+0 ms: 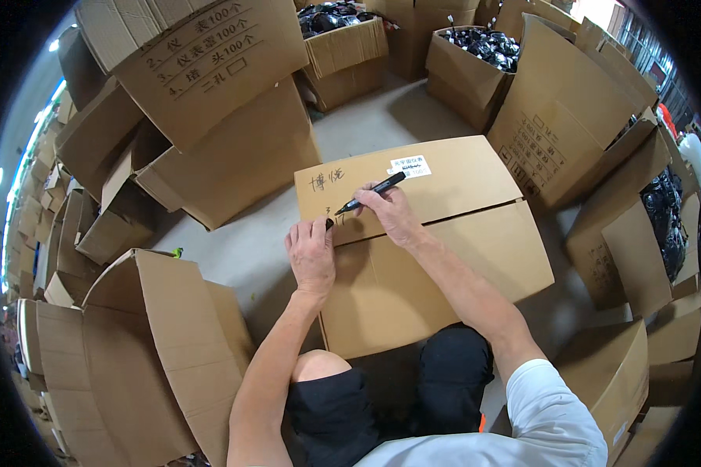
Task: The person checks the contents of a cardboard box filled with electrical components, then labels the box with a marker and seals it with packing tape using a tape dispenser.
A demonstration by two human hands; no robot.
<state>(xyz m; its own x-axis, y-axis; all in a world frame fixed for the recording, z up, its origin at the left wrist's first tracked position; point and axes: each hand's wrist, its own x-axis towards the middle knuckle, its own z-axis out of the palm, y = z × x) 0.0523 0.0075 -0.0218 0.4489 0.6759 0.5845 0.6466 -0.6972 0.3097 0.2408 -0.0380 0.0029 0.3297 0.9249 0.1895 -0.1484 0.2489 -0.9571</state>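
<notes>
A closed cardboard carton [444, 257] lies in front of my knees, with a seam between its two top flaps. My right hand [392, 214] holds a black marker pen [385, 184] slanted, its tip at the carton's far left flap beside some handwritten marks [336, 219]. Near the carton's left edge rests my left hand [311, 253], its fingers curled and pinching a small black pen cap [329, 223]. More handwriting [326, 180] is on the flap's far left corner. A white label [410, 166] is stuck near the far edge.
An open empty carton [183, 335] stands at my left. Large printed cartons [210, 58] are stacked at the far left. Two open cartons [346, 58] [469, 82] at the back hold black plastic-wrapped items. More tall cartons [568, 109] line the right side.
</notes>
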